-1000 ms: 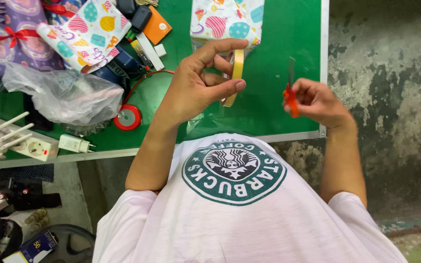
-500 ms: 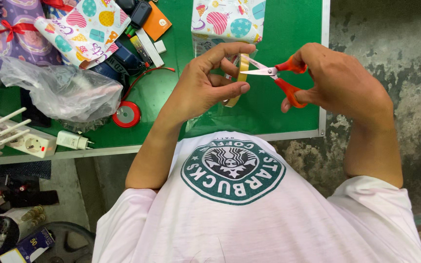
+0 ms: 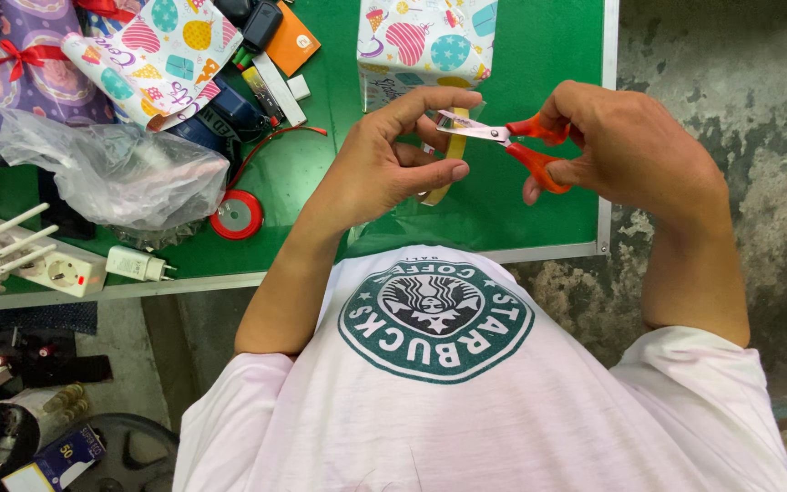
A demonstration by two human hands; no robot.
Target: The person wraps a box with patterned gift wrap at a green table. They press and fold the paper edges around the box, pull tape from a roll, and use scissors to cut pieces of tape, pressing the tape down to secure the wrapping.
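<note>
- Holding a roll of tape (image 3: 448,157) pinched in the left hand (image 3: 384,164), the person works above the desk's near edge (image 3: 321,273).
- Gripping orange-handled scissors (image 3: 507,144), the right hand (image 3: 626,146) has fingers through the loops, blades open at the drawn-out strip.
- Best done, I'd judge, with the strip taut and the blades square across it.
- Wrapped box (image 3: 425,41) lies at the far edge.

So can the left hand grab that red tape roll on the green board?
Probably not right now: the left hand is busy pinching a strip of tape. The red tape roll lies uncovered on the green board, beside that forearm.
</note>
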